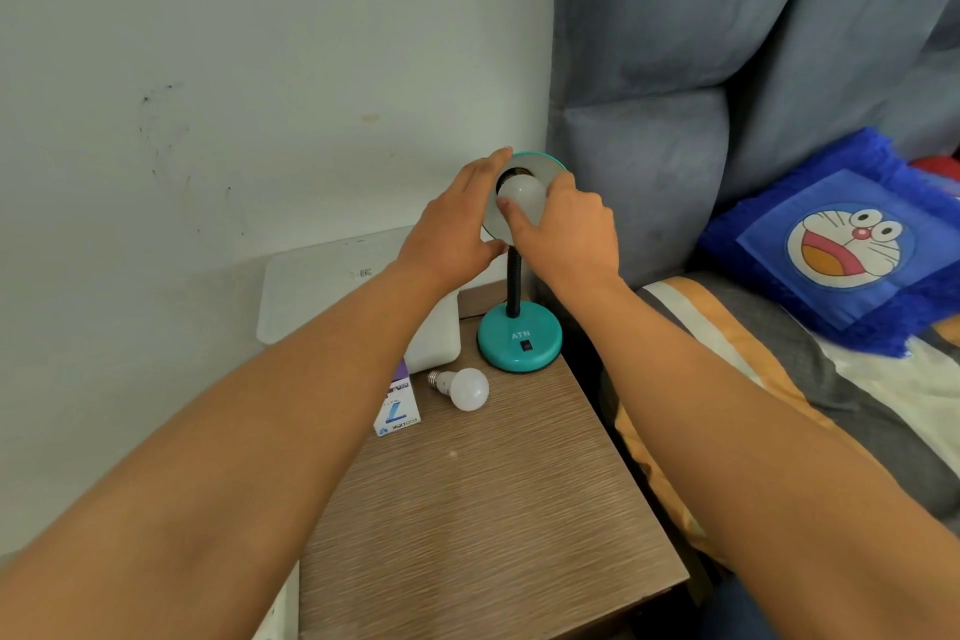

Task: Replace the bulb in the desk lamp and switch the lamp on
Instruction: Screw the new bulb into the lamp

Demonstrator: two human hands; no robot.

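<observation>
A teal desk lamp stands at the back of the wooden bedside table [483, 525]; its round base [519, 340] carries a black rocker switch [527, 344], and a black flexible neck rises to the shade [540, 163], which faces me. My left hand [452, 229] grips the shade's left rim. The fingers of my right hand [566, 229] are closed around a white bulb [522, 192] sitting at the shade's socket. A second white bulb [462, 387] lies on its side on the table in front of the base. The lamp is unlit.
A small blue-and-purple bulb box [397, 408] stands left of the loose bulb, with a white rounded object [434, 335] behind it and a white flat board [322, 286] against the wall. A bed with a grey headboard [675, 68] and a blue cartoon pillow [841, 244] lies right.
</observation>
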